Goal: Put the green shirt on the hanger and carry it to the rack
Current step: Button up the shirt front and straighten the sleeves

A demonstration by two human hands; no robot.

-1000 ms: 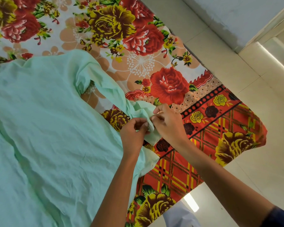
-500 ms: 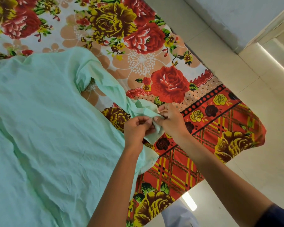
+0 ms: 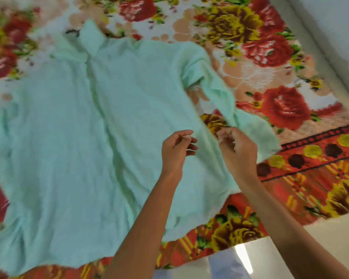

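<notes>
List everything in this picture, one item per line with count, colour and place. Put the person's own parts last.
green shirt: one, pale mint green, spread flat across the bedspread, collar at the top, one sleeve trailing to the right.
sleeve: one, same green, lying over the bedspread just beyond the right hand.
bedspread: one, red, yellow and cream floral with a red plaid border, under the shirt.
floor: pale tile, lower right, beside the bed.
wall: pale, top right corner.
left hand: one, above the shirt near its right edge, fingers loosely curled, holding nothing.
right hand: one, beside the sleeve, fingers curled; blur hides whether they pinch the cloth.
No hanger or rack is in view.
</notes>
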